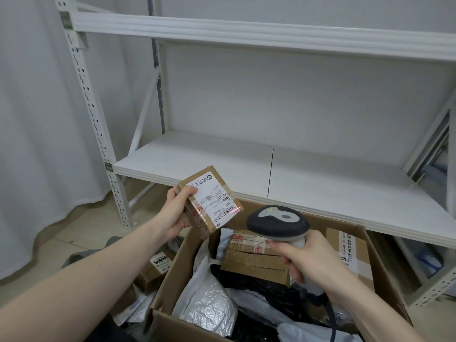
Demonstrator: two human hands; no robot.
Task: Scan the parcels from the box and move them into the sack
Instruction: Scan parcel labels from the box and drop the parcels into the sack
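My left hand [176, 213] grips a small brown cardboard parcel [209, 201] by its left side, holding it above the open cardboard box [170, 275]. The parcel's white shipping label faces up, and a red scan line falls on its barcode. My right hand [311, 260] holds the handle of a grey and black barcode scanner [277, 224], whose head points at the label. Inside the box lie a taped brown parcel [254, 257], a silver padded mailer [209, 312] and several black and white bags. The sack [81, 255] shows as dark grey fabric at the lower left, partly hidden by my left arm.
A white metal shelving rack [246, 164] stands right behind the box, its low shelf bare. More parcels, one a brown carton [153, 270] with a label, lie left of the box on the floor. A white curtain [37, 119] hangs at the left.
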